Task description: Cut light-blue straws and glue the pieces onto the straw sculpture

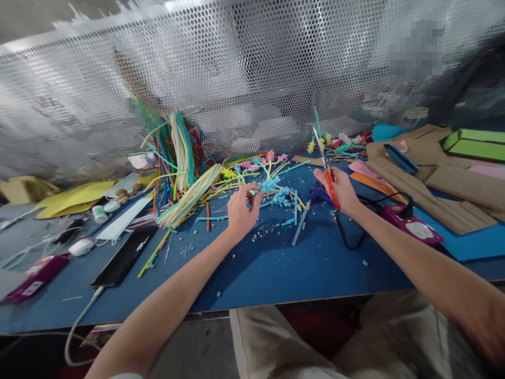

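Note:
My left hand (pixel 243 211) is closed in a pinch, thumb against fingers, on a light blue pipe-cleaner flower (pixel 269 184) with fringed, looped petals. My right hand (pixel 342 190) grips a pair of scissors (pixel 330 185) by its red handles, the metal blades pointing up and away from me. Below the left hand's flower lies another light blue fuzzy piece (pixel 282 197) on the blue table. Beside my right hand rests a dark blue glue gun (pixel 320 193), partly hidden, with a black cord. A translucent glue stick (pixel 301 223) lies in front of it.
Bundled pipe cleaners (pixel 183 152) stand at back left, against a perforated metal screen (pixel 276 68). A phone (pixel 125 257) lies at left. Cardboard pieces (pixel 422 184) and a magenta power strip (pixel 412 225) sit at right. Finished-looking pink flowers (pixel 270 156) lie behind.

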Action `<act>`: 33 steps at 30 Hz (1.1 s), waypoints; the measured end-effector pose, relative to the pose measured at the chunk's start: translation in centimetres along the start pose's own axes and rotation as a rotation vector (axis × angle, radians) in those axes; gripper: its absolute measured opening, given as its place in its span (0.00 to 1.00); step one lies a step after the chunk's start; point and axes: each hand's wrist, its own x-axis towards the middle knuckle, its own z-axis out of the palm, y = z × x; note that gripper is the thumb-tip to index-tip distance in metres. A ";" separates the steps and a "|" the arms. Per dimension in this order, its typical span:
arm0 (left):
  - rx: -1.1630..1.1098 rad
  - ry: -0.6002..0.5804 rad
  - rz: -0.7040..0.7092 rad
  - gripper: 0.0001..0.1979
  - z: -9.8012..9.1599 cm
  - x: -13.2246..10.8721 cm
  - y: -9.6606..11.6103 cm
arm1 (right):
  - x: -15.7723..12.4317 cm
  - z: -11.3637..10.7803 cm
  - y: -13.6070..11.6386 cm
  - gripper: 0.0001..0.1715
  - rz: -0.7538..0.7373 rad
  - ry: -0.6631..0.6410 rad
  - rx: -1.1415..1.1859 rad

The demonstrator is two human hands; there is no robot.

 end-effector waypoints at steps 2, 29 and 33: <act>-0.016 -0.003 -0.007 0.11 0.0 0.0 0.1 | -0.3 -0.4 -0.8 0.29 -0.018 0.034 -0.100; -0.128 0.036 -0.132 0.13 0.1 0.2 0.3 | -1.5 -0.5 -2.6 0.19 -0.347 -0.088 -0.363; -0.100 0.015 -0.123 0.12 0.2 0.2 0.0 | -1.5 -0.4 -2.6 0.17 -0.340 -0.093 -0.378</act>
